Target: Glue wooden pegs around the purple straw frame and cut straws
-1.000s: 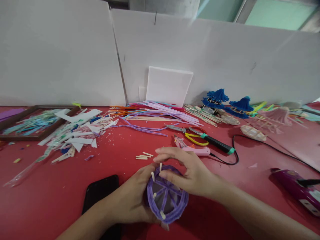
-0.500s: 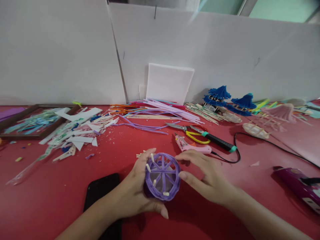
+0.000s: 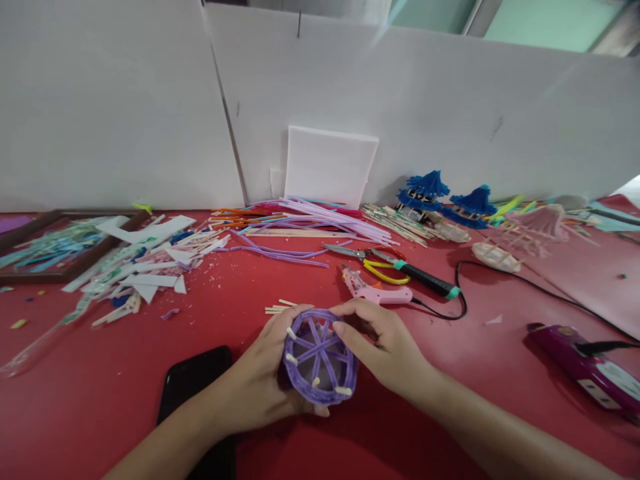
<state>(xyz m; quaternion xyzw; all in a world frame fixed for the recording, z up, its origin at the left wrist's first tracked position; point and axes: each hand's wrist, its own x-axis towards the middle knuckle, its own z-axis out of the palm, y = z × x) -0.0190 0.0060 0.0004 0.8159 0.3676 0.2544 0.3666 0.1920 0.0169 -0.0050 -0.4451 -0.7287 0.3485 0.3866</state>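
A round purple piece (image 3: 320, 347) made of fuzzy stems, with crossing spokes on top and several short pale sticks at its rim, is held low over the red table. My left hand (image 3: 265, 370) wraps round its left side, thumb at the near edge. My right hand (image 3: 383, 340) grips the upper right rim, thumb on top and fingers behind, partly hidden. Short pale sticks (image 3: 280, 307) lie just beyond my left hand. A pink glue gun (image 3: 385, 294) rests beyond my right hand.
A black phone (image 3: 195, 380) lies at left. Scissors (image 3: 350, 252) and cutters with black handle (image 3: 430, 280) lie behind the glue gun. Scraps (image 3: 155, 267), a brown frame (image 3: 75, 273) and purple stems (image 3: 340, 223) spread farther back. Blue-roofed models (image 3: 473, 205) and a magenta tool (image 3: 580, 363) are right.
The purple piece has turned in my hands, its spokes and sticks shifting counterclockwise. My right hand has closed onto its rim. The whole view has shifted slightly.
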